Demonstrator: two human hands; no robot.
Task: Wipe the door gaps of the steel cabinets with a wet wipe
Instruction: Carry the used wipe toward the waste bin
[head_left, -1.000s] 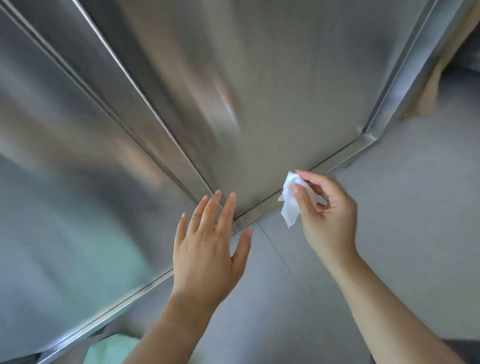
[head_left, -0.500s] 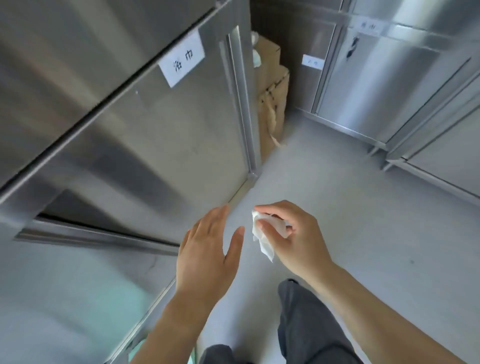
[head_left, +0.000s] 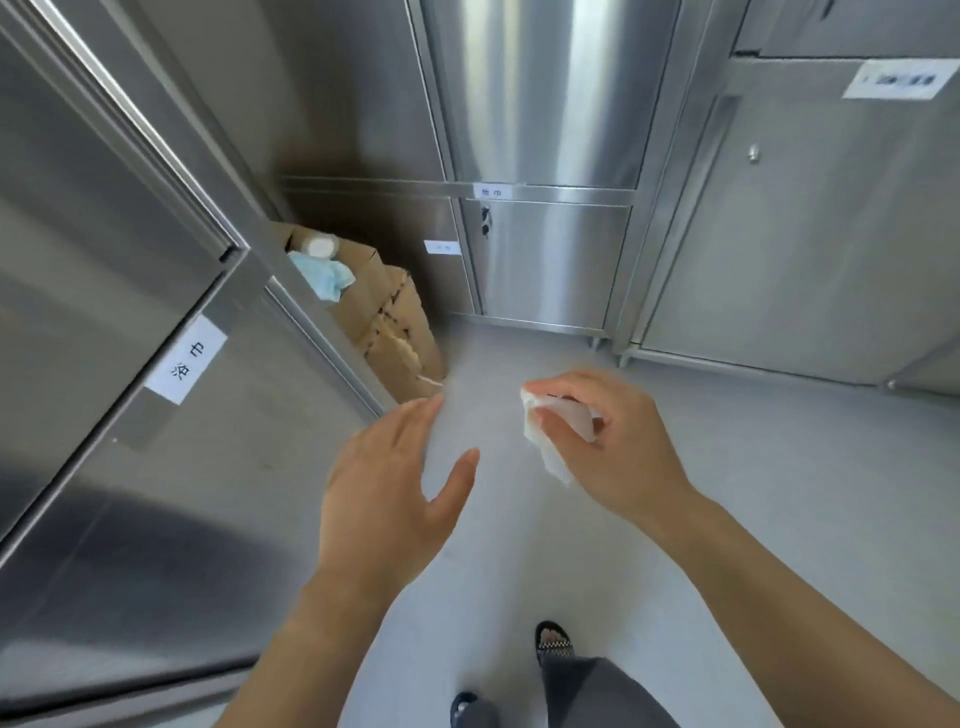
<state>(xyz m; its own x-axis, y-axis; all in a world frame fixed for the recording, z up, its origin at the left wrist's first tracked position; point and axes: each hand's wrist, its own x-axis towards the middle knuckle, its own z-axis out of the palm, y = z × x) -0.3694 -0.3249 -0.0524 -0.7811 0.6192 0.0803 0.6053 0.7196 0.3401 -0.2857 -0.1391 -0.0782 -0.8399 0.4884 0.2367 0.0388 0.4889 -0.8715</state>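
Right hand (head_left: 621, 457) pinches one wipe (head_left: 554, 461).

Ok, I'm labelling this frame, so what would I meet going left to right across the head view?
Label on the left door → left hand → wet wipe, pinched in the right hand → door knob → label on the right door.

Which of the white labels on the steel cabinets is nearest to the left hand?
The white label on the left cabinet, with two large dark characters; the other labels sit on the far cabinets.
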